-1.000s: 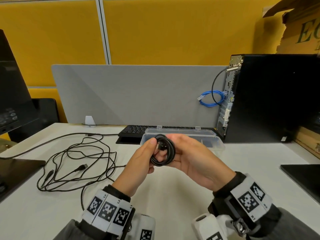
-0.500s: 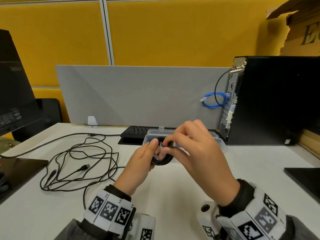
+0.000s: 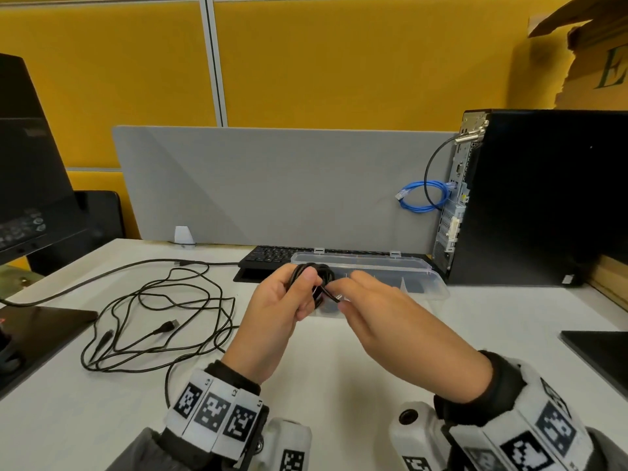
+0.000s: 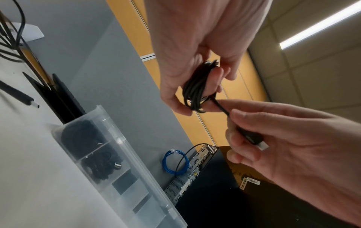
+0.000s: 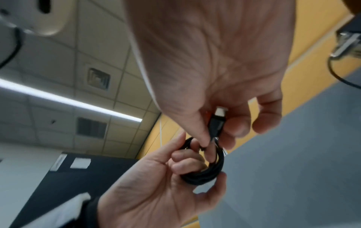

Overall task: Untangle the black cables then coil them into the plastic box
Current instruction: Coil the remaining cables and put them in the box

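My left hand [image 3: 289, 300] holds a small coil of black cable [image 3: 311, 271] upright above the desk, thumb in front and fingers through the loop [image 4: 197, 91]. My right hand [image 3: 370, 307] pinches the coil's free end by its USB plug [image 4: 254, 138], pulled out to the right of the coil [image 5: 203, 171]. Behind both hands lies the clear plastic box [image 3: 418, 277], lid open; two of its compartments [image 4: 93, 151] hold coiled black cables. A tangle of black cables [image 3: 159, 321] is spread on the desk at the left.
A black keyboard [image 3: 268, 256] lies behind the box against a grey divider [image 3: 272, 185]. A black computer tower [image 3: 543, 198] with a blue cable [image 3: 421, 195] stands at the right. A monitor [image 3: 27, 158] stands at the left, dark pads at both desk edges.
The coil was held flat between both hands. My right hand went over it and now pulls the plug end out to the right, while my left hand keeps the coil.
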